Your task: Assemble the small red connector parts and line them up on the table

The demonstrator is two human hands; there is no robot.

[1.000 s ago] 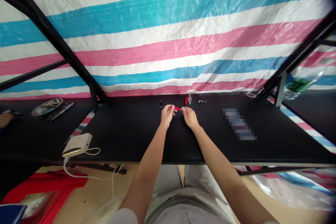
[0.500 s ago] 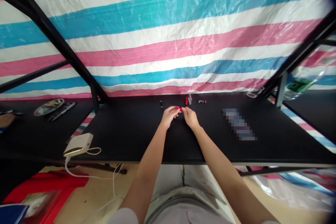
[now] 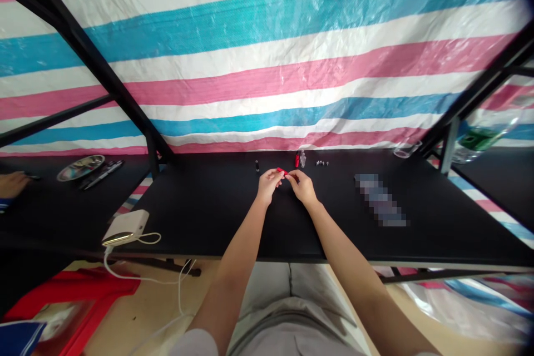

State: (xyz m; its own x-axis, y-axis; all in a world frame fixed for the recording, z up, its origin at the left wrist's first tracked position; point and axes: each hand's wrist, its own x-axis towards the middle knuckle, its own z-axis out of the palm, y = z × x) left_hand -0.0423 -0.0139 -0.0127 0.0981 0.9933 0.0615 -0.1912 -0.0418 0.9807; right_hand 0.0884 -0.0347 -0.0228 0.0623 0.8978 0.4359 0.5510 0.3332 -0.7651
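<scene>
Over the far middle of the black table (image 3: 208, 206), my left hand (image 3: 268, 184) and my right hand (image 3: 302, 187) meet fingertip to fingertip. Both are pinched on a small red piece (image 3: 282, 171) held between them, just above the tabletop. Behind the hands, near the table's back edge, stand a red and clear small part (image 3: 298, 159), a tiny black piece (image 3: 257, 165) and a short row of small dark bits (image 3: 321, 163). What the red piece is stays too small to name.
A white power bank (image 3: 125, 227) with a cable lies at the table's near left corner. A blurred flat item (image 3: 380, 200) lies to the right. The left table holds a metal tray (image 3: 80, 167), pens (image 3: 103, 173) and another person's hand (image 3: 12, 184). A striped tarp hangs behind.
My hands have drawn closer together on the red piece, so less of it shows between the fingers. The view has shifted slightly.
</scene>
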